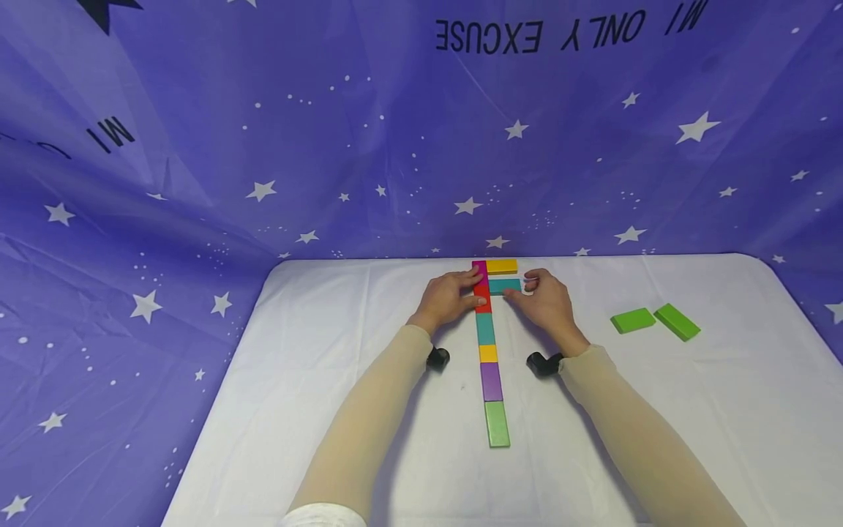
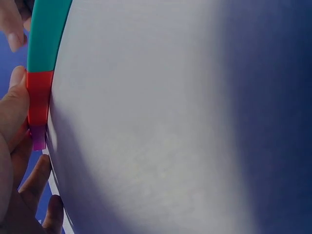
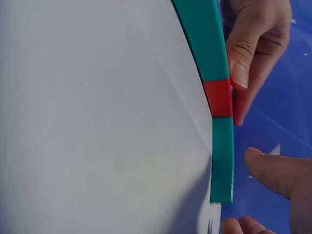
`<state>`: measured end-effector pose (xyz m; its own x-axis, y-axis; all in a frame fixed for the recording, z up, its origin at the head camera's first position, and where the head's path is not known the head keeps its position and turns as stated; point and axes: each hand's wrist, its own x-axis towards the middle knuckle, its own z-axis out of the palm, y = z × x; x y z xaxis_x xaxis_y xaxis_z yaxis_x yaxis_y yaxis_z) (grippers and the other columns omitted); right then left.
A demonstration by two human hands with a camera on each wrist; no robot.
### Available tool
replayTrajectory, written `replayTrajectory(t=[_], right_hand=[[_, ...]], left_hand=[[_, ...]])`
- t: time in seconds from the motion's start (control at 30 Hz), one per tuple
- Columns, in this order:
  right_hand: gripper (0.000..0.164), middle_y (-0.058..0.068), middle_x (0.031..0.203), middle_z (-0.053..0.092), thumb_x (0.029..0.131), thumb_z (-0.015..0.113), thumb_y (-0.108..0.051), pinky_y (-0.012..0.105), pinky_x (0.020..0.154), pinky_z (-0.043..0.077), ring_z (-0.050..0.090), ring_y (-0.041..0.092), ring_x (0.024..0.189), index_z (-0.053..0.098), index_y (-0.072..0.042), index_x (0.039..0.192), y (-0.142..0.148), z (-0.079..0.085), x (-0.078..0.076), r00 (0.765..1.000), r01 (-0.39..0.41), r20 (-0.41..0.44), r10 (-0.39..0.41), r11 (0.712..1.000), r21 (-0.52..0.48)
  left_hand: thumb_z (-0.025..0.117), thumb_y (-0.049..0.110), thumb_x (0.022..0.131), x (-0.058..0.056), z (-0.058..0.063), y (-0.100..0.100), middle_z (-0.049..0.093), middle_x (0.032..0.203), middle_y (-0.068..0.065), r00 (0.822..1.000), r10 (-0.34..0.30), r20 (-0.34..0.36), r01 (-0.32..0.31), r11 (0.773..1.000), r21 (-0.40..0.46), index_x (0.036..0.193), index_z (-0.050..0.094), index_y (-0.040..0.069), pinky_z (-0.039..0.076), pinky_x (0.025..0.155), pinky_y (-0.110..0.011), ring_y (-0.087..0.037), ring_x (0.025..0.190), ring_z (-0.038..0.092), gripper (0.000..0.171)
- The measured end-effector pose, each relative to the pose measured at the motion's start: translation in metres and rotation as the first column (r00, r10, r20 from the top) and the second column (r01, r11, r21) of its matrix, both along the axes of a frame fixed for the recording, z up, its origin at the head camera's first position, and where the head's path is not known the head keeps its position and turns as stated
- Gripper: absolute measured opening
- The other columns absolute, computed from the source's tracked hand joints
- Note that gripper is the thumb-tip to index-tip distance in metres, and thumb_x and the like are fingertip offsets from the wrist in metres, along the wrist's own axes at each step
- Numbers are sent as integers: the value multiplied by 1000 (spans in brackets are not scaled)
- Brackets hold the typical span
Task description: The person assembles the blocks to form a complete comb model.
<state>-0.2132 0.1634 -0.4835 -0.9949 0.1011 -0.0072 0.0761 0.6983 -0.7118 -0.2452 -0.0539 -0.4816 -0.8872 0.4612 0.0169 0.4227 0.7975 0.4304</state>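
Note:
A straight row of colored blocks runs toward the far table edge. At its far end are a magenta block [image 1: 480, 266] and a red block [image 1: 483, 301]. My left hand [image 1: 448, 298] rests on these two, its thumb on the red one and fingertips on the magenta one. A teal block [image 1: 506, 284] lies crosswise against the row's right side, below a yellow block [image 1: 503, 266]. Just right of the teal block is my right hand [image 1: 549, 301], thumb and fingers spread around its outer end. In the right wrist view, a gap shows between this thumb and the teal block [image 3: 223, 163].
Nearer in the row lie another teal block [image 1: 485, 329], a small yellow block [image 1: 488, 354], a purple block [image 1: 491, 382] and a light green block [image 1: 497, 424]. Two green blocks [image 1: 633, 320] lie off to the right. A starry purple cloth [image 1: 395, 146] hangs behind the table.

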Motion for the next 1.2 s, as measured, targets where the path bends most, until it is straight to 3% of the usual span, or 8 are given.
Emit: replayTrajectory(t=[0.3,0.53,0.77,1.2], right_hand=[[60,19,108,66,89,76,-36,41,81,46,58,31,94,57,2,131,26,10,19,997,15,-80,-18,999,-39],[58,20,116,66,89,75,-35,44,85,46,59,35,104,58,1,131,46,18,39,993,18,-118,-21,999,-32],[57,24,119,63,89,76,-33,41,80,44,58,37,103,59,3,130,67,23,54,984,22,-179,-26,999,-27],[59,25,125,58,91,75,-34,36,75,39,54,37,106,57,3,133,114,19,74,980,38,-195,-32,999,30]], left_hand=[[70,43,93,1,2,0,45,154,12,1000,1,16,-1,1000,-2,146,53,24,31,118,-35,-15,143,42,59],[70,43,93,2,1,-1,45,153,12,1000,4,11,-4,1000,-4,146,54,24,32,118,-34,-14,142,42,59],[71,42,93,1,1,0,46,152,12,1000,6,11,-6,1000,10,146,54,24,33,117,-34,-14,142,43,59],[70,43,93,1,0,0,46,152,12,1000,3,4,-3,1000,10,145,54,24,33,117,-35,-14,142,43,58]])
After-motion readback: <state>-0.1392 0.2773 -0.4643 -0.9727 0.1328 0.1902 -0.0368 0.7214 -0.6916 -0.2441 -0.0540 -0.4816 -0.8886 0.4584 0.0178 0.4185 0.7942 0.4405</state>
